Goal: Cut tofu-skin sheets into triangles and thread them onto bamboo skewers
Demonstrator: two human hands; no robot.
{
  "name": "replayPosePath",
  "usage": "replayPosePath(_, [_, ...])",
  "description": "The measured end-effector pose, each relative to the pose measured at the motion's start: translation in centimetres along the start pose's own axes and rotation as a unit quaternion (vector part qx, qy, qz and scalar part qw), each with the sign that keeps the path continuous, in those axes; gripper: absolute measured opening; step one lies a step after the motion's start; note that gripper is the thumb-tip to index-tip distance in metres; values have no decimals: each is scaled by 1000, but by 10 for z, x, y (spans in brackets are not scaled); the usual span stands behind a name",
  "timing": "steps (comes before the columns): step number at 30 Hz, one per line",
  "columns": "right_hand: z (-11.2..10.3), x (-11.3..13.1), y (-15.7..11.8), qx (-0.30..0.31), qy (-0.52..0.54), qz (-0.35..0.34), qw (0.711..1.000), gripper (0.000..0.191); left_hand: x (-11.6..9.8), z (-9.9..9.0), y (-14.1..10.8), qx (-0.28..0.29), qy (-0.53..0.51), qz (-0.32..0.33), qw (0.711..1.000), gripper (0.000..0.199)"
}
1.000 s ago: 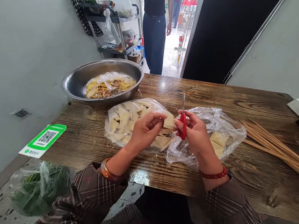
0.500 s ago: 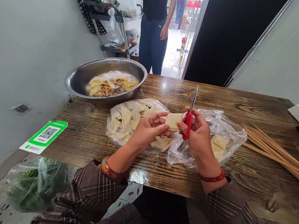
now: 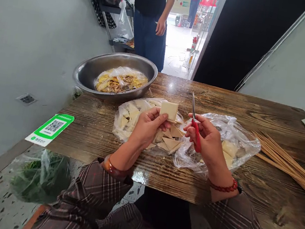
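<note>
My left hand [image 3: 148,127] pinches a pale rectangular stack of sheets [image 3: 169,111] between thumb and fingers. Red-handled scissors [image 3: 196,134] are in my right hand [image 3: 206,138], their blades pointing up and away. A gap separates the blades from the stack. Beneath my left hand lies a clear plastic bag with many pale cut pieces, some of them triangles [image 3: 171,144]. Under and beside my right hand is another crumpled clear bag [image 3: 241,143] with uncut-looking pale squares [image 3: 230,148].
A steel basin [image 3: 82,75] with bagged skewered food stands at the back left. Bamboo skewers [image 3: 290,166] lie at the right of the wooden table [image 3: 86,135]. A green QR card [image 3: 53,126] is at its left edge. A person [image 3: 150,26] stands beyond.
My hands have moved apart. The pale stack now stays with my left hand only, raised more upright, and the scissors in my right hand have tilted left. The camera view has shifted slightly.
</note>
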State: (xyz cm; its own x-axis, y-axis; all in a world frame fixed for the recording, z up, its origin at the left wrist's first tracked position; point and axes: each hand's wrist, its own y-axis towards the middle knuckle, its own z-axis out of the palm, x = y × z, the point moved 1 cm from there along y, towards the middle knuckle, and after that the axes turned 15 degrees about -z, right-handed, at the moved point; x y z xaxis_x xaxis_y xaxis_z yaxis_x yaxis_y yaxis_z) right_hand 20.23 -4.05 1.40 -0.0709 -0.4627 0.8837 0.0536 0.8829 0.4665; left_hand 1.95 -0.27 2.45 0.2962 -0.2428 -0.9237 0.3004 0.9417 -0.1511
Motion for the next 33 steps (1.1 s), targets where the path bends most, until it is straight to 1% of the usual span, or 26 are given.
replayPosePath(3, [-8,0,-1,79,-19,35,996,54,-2,-6,3,-16,-24,5,1000,31])
replayPosePath(5, [-9,0,-2,119,-23,58,991,56,-3,-8,4,-24,-34,14,999,29])
replayPosePath(8, [-8,1,-3,157,-21,78,984,55,-3,-8,4,-25,-56,24,998,29])
replayPosePath(11, [-5,4,-5,180,-7,92,979,52,-3,-6,4,-19,-75,21,997,32])
replayPosePath(16, [-2,7,-5,191,18,98,976,52,1,-3,4,-6,-62,-2,998,32])
replayPosePath(20, [-1,8,-4,200,31,98,974,54,3,-2,3,13,-54,-2,998,31])
replayPosePath(23, [-2,9,-4,203,31,89,975,54,2,-3,3,16,-52,-9,999,31])
replayPosePath(27, [-2,8,-5,202,31,83,975,55,2,-4,2,18,-41,-21,999,30])
replayPosePath(33, [-3,5,-6,189,18,92,977,55,2,-4,2,23,-47,-17,998,30])
